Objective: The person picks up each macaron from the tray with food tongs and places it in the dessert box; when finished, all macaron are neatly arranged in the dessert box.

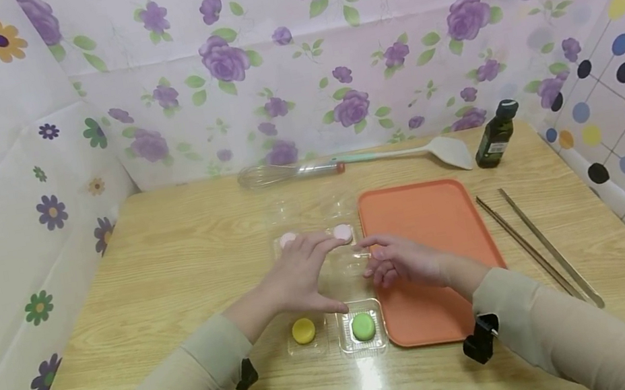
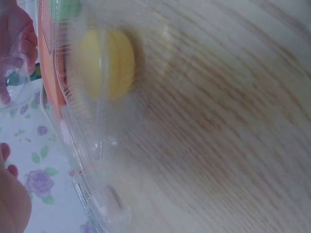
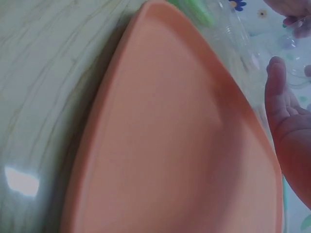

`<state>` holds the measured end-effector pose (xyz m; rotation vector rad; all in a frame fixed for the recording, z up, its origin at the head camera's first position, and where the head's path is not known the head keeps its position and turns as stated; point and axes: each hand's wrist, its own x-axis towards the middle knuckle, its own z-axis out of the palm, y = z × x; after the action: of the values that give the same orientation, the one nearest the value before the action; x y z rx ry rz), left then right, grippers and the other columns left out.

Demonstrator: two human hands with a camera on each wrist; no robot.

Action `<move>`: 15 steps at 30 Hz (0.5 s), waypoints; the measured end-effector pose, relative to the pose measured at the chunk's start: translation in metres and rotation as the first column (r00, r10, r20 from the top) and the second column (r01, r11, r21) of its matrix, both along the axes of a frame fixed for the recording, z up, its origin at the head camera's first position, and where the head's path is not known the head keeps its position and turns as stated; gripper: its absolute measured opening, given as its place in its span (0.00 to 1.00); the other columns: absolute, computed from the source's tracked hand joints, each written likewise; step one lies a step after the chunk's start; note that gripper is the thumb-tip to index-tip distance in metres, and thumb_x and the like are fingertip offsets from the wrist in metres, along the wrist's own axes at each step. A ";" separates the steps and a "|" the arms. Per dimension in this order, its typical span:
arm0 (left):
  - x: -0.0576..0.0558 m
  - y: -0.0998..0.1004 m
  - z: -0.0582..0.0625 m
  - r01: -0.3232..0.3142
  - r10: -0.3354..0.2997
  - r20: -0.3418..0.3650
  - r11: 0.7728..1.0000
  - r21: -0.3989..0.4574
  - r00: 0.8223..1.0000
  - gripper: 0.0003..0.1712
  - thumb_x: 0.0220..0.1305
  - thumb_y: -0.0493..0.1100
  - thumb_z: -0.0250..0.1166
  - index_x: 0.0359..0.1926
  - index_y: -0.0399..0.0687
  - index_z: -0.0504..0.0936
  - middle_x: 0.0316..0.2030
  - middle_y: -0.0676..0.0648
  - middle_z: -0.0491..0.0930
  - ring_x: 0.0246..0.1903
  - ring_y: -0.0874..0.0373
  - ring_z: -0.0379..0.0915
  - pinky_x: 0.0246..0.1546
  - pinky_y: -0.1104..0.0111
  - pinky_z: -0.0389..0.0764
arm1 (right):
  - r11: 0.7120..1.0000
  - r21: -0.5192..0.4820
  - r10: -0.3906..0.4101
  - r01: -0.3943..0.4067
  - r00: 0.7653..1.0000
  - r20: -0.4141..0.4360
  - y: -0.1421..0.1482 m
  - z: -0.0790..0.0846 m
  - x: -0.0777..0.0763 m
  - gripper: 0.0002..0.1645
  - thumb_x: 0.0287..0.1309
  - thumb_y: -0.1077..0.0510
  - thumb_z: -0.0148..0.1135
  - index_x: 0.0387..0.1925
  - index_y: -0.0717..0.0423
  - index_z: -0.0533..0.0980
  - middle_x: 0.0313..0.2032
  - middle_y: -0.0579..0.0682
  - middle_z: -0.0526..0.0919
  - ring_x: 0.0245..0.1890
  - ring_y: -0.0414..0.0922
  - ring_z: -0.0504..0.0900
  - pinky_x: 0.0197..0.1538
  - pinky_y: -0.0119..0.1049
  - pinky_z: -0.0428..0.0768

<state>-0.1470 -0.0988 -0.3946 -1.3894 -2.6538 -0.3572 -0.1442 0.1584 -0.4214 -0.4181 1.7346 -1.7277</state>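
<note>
A green macaron (image 1: pixel 363 327) sits in a clear plastic box (image 1: pixel 345 346) at the tray's left edge. Above this box, a see-through plastic lid (image 1: pixel 353 258) is raised; in the left wrist view the lid (image 2: pixel 19 94) is at the right hand's fingers. My right hand (image 1: pixel 406 262) holds the lid's right side, index finger stretched out and other fingers curled. My left hand (image 1: pixel 301 275) is spread on the other side, thumb low by the box's rim and fingers near a pink macaron (image 1: pixel 343 233). A yellow macaron (image 1: pixel 303 331) lies in its box below the left wrist.
An orange tray (image 1: pixel 424 204) lies under my right hand. Another pink macaron (image 1: pixel 287 240) is behind the left hand. A whisk (image 1: pixel 290 172), a spatula (image 1: pixel 447 152) and a dark bottle (image 1: pixel 496 137) are along the back. Chopsticks (image 1: pixel 530 249) and a metal rod (image 1: pixel 550 246) lie right.
</note>
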 end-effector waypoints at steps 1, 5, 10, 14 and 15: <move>0.000 0.000 0.000 -0.012 0.012 0.041 1.000 -0.005 0.999 0.61 0.37 0.74 0.68 0.68 0.49 0.56 0.61 0.45 0.60 0.59 0.51 0.56 0.60 0.56 0.60 | 1.000 0.008 -0.004 0.004 1.000 -0.020 0.000 0.000 0.000 0.32 0.64 0.55 0.45 0.66 0.63 0.55 0.43 0.67 0.75 0.39 0.53 0.78 0.43 0.41 0.78; 0.000 0.001 0.000 -0.053 0.055 0.189 0.998 -0.012 0.980 0.58 0.41 0.70 0.68 0.69 0.49 0.57 0.63 0.45 0.60 0.62 0.50 0.54 0.62 0.53 0.56 | 0.999 0.053 0.000 0.007 0.990 -0.141 0.000 0.000 0.001 0.31 0.60 0.59 0.50 0.65 0.60 0.60 0.46 0.68 0.75 0.41 0.57 0.78 0.45 0.44 0.79; -0.001 0.002 -0.001 -0.086 0.082 0.315 0.996 -0.002 0.946 0.53 0.47 0.65 0.68 0.68 0.48 0.58 0.64 0.46 0.61 0.64 0.50 0.53 0.64 0.51 0.52 | 0.991 0.136 0.061 -0.014 0.934 -0.353 0.001 0.002 0.002 0.31 0.59 0.57 0.58 0.63 0.57 0.63 0.47 0.62 0.76 0.46 0.54 0.77 0.51 0.46 0.75; -0.003 0.002 -0.002 -0.098 0.082 0.383 0.995 0.023 0.920 0.48 0.52 0.60 0.67 0.68 0.46 0.58 0.63 0.45 0.64 0.63 0.49 0.55 0.64 0.51 0.52 | 0.987 0.163 0.086 -0.013 0.888 -0.452 0.001 0.003 0.003 0.32 0.56 0.60 0.62 0.62 0.59 0.64 0.47 0.58 0.76 0.47 0.51 0.76 0.54 0.44 0.74; -0.003 0.002 -0.003 -0.097 0.078 0.398 0.995 0.028 0.914 0.46 0.53 0.60 0.66 0.67 0.45 0.59 0.62 0.44 0.65 0.62 0.49 0.56 0.64 0.51 0.52 | 0.987 0.163 0.087 -0.013 0.884 -0.459 0.001 0.003 0.004 0.32 0.55 0.61 0.63 0.62 0.60 0.64 0.48 0.58 0.76 0.47 0.51 0.76 0.53 0.44 0.75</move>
<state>-0.1502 -0.0971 -0.3971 -1.2935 -2.9874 -0.7608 -0.1403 0.1591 -0.4185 -0.8560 2.1540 -1.5199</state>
